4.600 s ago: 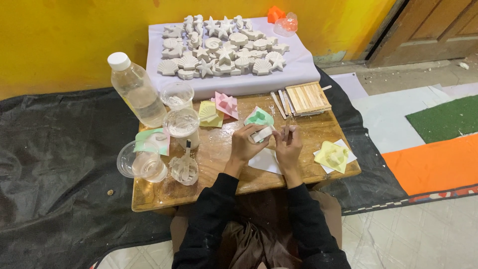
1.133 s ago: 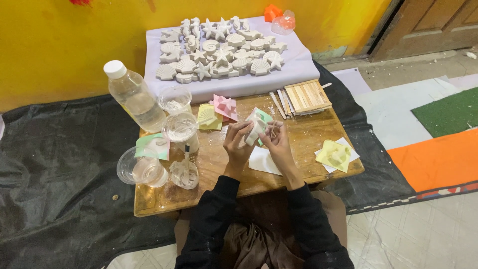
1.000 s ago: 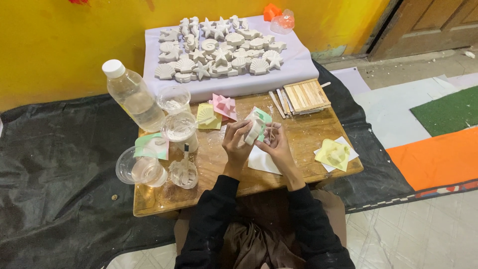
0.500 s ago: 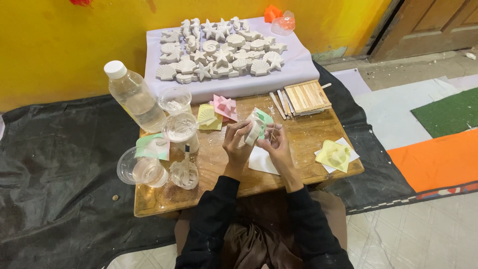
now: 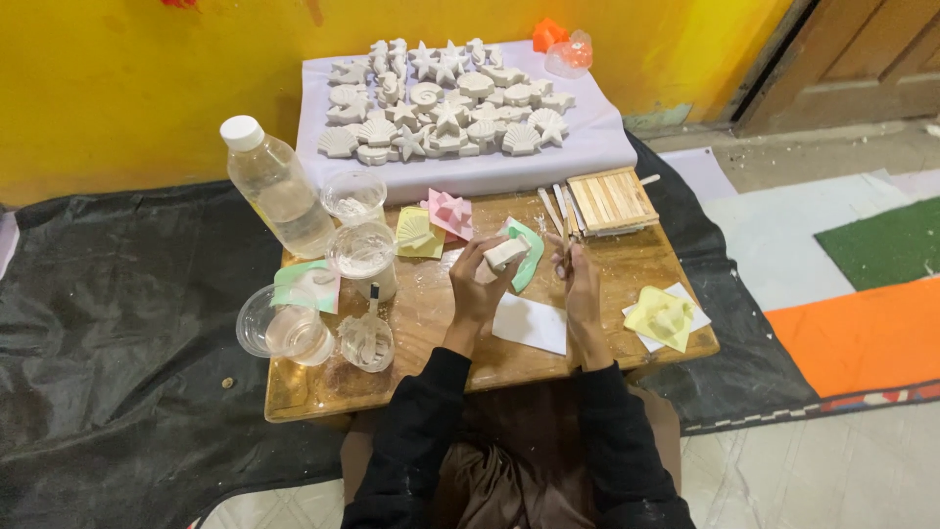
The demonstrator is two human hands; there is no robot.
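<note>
My left hand [image 5: 477, 284] holds a small white plaster cast [image 5: 505, 253] above the low wooden table [image 5: 431, 362]. A mint green silicone mould [image 5: 530, 257] lies just behind it. My right hand [image 5: 580, 279] grips a thin wooden stick [image 5: 569, 235] close beside the cast, on its right. A white paper sheet [image 5: 530, 324] lies on the table between my forearms.
White plaster shells and stars [image 5: 446, 98] cover a white cloth at the back. A water bottle [image 5: 278, 186], several plastic cups [image 5: 362, 257], pink [image 5: 449, 213] and yellow moulds [image 5: 662, 318] and a stack of wooden sticks [image 5: 611, 200] crowd the table. Black sheeting [image 5: 127, 323] covers the floor at left.
The hands have drawn apart: the left keeps the white cast, now out of the green mould, and the right has moved off to the right with a stick.
</note>
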